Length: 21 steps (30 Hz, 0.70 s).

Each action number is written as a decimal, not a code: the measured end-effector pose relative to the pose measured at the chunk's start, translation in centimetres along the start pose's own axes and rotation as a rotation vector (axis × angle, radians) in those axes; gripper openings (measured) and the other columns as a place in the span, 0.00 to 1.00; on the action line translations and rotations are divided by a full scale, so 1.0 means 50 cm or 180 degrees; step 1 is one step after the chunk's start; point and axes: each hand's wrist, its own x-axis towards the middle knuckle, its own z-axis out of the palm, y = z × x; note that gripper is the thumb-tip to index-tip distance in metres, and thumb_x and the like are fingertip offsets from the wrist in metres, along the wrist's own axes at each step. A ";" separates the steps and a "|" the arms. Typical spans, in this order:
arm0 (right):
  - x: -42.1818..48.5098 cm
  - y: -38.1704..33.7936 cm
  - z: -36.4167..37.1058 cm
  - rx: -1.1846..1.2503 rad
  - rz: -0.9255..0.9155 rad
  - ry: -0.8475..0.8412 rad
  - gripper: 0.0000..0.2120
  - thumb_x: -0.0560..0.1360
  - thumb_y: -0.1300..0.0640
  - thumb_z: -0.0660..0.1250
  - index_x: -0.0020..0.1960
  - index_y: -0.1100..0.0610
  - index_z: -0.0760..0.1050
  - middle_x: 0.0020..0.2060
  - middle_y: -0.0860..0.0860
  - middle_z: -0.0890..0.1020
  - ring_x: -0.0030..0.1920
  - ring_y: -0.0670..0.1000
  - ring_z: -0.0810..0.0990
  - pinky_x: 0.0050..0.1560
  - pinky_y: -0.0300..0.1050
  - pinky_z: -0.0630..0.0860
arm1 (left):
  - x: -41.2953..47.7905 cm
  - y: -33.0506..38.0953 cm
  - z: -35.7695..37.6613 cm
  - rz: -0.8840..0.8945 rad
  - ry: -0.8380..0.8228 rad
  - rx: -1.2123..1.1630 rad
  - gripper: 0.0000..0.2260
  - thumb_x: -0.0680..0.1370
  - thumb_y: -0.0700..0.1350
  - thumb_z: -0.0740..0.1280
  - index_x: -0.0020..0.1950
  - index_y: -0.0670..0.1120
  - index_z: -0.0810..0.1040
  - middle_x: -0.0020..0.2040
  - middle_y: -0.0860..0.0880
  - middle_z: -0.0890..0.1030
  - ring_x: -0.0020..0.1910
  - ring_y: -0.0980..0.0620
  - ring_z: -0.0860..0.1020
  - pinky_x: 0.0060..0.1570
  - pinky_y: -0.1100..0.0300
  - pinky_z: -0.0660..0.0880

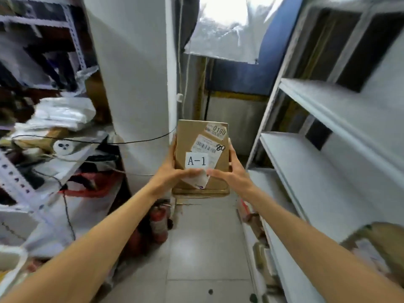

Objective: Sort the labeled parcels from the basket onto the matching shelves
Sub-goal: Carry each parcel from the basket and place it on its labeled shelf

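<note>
1. Nearest, R side: a shelved parcel [371, 243] sits at the front edge of the white rack [328, 110]. An R elbow swinging that way could prob knock it off.
2. Floor level: fire extinguishers [158, 226] stand at the foot of the pillar [131, 73], just L of the narrow aisle. Trip risk, since the eyes are on the label.
3. Mid-air, chest-front: the box [203, 149] is held up btwn both hands, clear of any shelf. Left hand [168, 171] has fingers curled round the L edge, thumb on the front. Right hand [234, 171] mirrors it on the R edge.
4. The A-1 label [196, 161] faces the camera. Both thumbs touch a loose sticker [197, 179] peeling below it. If the grip rests on that flap, it could tear or slide and the box could tip.
5. A black cable [140, 141] hangs by the box's L side. It could snag if the box moves L.
6. Further: no shelf markings readable, so the A-1 slot is a guess and the box could get mis-shelved.
</note>
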 end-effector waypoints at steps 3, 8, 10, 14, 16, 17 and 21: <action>-0.064 0.013 -0.089 0.0068 0.0080 0.0588 0.51 0.66 0.54 0.78 0.77 0.41 0.49 0.61 0.41 0.77 0.59 0.43 0.78 0.61 0.51 0.76 | 0.059 0.011 0.088 0.0013 -0.0613 -0.0046 0.55 0.64 0.45 0.80 0.76 0.65 0.44 0.64 0.54 0.76 0.60 0.55 0.78 0.54 0.58 0.79; -0.192 0.011 -0.182 -0.0025 0.0298 0.1398 0.44 0.69 0.56 0.76 0.72 0.32 0.53 0.60 0.40 0.77 0.59 0.49 0.78 0.58 0.52 0.78 | 0.104 0.031 0.237 -0.0008 -0.1553 -0.0159 0.56 0.61 0.46 0.81 0.73 0.71 0.45 0.64 0.47 0.76 0.58 0.46 0.80 0.54 0.46 0.79; -0.243 0.010 -0.198 -0.0123 0.0419 0.1772 0.49 0.66 0.50 0.77 0.75 0.33 0.48 0.62 0.42 0.77 0.62 0.50 0.77 0.60 0.58 0.76 | 0.105 0.034 0.286 0.0019 -0.1847 -0.0199 0.55 0.61 0.45 0.81 0.71 0.74 0.47 0.64 0.47 0.76 0.59 0.46 0.79 0.53 0.45 0.79; -0.333 0.011 -0.203 -0.0136 0.0600 0.2318 0.52 0.61 0.48 0.79 0.74 0.31 0.50 0.59 0.41 0.79 0.61 0.50 0.77 0.62 0.59 0.75 | 0.083 0.038 0.357 0.0056 -0.2378 -0.0273 0.55 0.62 0.43 0.79 0.74 0.70 0.47 0.63 0.49 0.76 0.58 0.48 0.79 0.53 0.47 0.80; -0.376 0.004 -0.201 -0.0187 0.0653 0.2600 0.49 0.64 0.52 0.78 0.74 0.34 0.52 0.55 0.35 0.78 0.58 0.42 0.77 0.62 0.50 0.75 | 0.068 0.046 0.385 0.0080 -0.2607 -0.0283 0.53 0.65 0.39 0.78 0.75 0.69 0.47 0.63 0.50 0.76 0.56 0.49 0.80 0.51 0.48 0.80; -0.397 -0.005 -0.199 -0.0206 0.0667 0.2730 0.48 0.66 0.55 0.78 0.74 0.36 0.52 0.53 0.33 0.77 0.57 0.39 0.76 0.60 0.41 0.75 | 0.060 0.055 0.402 0.0109 -0.2732 -0.0293 0.53 0.66 0.38 0.77 0.75 0.68 0.47 0.63 0.50 0.76 0.55 0.49 0.80 0.50 0.49 0.81; -0.493 -0.049 -0.195 -0.0339 0.0688 0.3367 0.45 0.67 0.57 0.77 0.73 0.37 0.53 0.52 0.28 0.73 0.57 0.33 0.72 0.60 0.36 0.70 | 0.024 0.109 0.484 0.0358 -0.3270 -0.0334 0.51 0.67 0.33 0.75 0.76 0.64 0.48 0.60 0.54 0.77 0.56 0.51 0.79 0.47 0.58 0.81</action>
